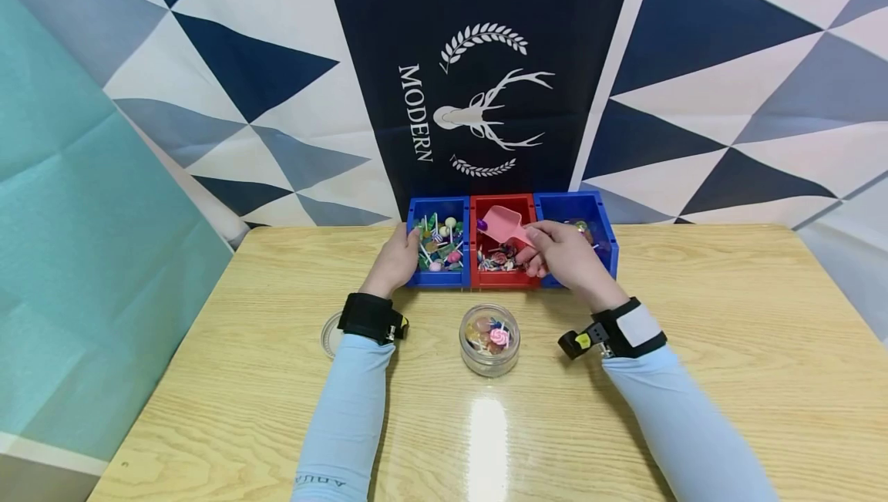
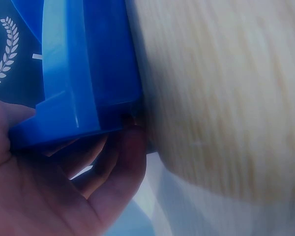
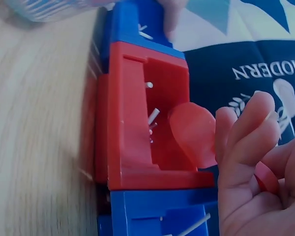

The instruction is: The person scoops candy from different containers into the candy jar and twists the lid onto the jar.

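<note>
We judge the step in hand to be scooping sweets from the red bin (image 1: 505, 280): our right hand (image 1: 565, 251) pinches the handle of the pink scoop (image 1: 502, 224), its blade above that bin's opening. A purple sweet (image 1: 482, 224) shows at the blade's edge; whether it lies in the scoop we cannot tell. Our left hand (image 1: 394, 259) grips the outer side of the blue bin (image 1: 437, 279) just left of the red bin, thumb and fingers closed round its edge. The round jar (image 1: 489, 367), open and partly filled with sweets, stands on the worktop (image 1: 229, 379), nearer us than the red bin. The next move, we think, calls for a steady wrist and a level blade, so that nothing rolls off.
</note>
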Demonstrator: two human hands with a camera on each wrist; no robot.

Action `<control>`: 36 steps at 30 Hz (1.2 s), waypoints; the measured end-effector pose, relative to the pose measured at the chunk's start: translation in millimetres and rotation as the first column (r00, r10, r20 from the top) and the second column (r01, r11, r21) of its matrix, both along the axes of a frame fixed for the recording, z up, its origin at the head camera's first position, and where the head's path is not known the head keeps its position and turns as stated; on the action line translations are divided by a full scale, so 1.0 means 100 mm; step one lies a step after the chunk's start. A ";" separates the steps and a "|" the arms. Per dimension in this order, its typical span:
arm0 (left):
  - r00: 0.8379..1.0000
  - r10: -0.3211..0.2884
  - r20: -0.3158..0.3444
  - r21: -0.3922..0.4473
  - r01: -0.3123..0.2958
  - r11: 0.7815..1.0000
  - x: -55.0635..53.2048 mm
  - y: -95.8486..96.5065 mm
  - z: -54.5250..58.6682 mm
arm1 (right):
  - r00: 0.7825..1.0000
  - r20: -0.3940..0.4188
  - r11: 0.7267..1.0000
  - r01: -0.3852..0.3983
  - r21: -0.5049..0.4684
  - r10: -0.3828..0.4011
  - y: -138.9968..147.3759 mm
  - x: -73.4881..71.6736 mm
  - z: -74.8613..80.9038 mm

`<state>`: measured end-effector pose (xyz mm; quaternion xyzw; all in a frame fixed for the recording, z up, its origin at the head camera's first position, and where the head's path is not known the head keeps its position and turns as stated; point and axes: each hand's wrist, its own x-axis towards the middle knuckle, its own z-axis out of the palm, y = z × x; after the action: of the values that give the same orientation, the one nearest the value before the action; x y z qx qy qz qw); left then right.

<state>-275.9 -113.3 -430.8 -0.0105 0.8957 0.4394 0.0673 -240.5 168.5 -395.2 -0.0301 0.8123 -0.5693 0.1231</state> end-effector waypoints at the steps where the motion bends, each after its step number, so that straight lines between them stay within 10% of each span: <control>1: 1.000 0.001 0.000 0.000 -0.001 1.000 0.00 0.00 0.00 | 1.000 0.008 1.000 0.000 -0.011 0.000 0.02 -0.01 0.00; 15: 1.000 -0.001 0.004 0.002 0.001 1.000 0.01 0.00 0.02 | 1.000 0.000 0.994 -0.008 -0.113 0.009 0.23 0.01 0.19; 22: 1.000 -0.003 0.007 0.014 0.003 1.000 0.01 0.00 0.02 | 0.990 -0.048 0.976 -0.139 -0.168 0.133 0.49 0.06 0.34; 30: 1.000 0.004 0.010 0.010 -0.004 1.000 0.01 0.00 0.00 | 0.923 -0.128 0.924 -0.375 -0.075 0.364 0.75 0.15 0.48; 36: 1.000 0.003 0.006 0.010 -0.003 1.000 0.01 0.00 0.01 | 0.825 -0.125 0.834 -0.552 0.027 0.550 0.82 0.26 0.61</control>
<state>-274.6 -112.9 -429.5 -0.0128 0.8933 0.4439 0.0696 -214.4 250.0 -334.1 -0.3001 0.7723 -0.5106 0.2299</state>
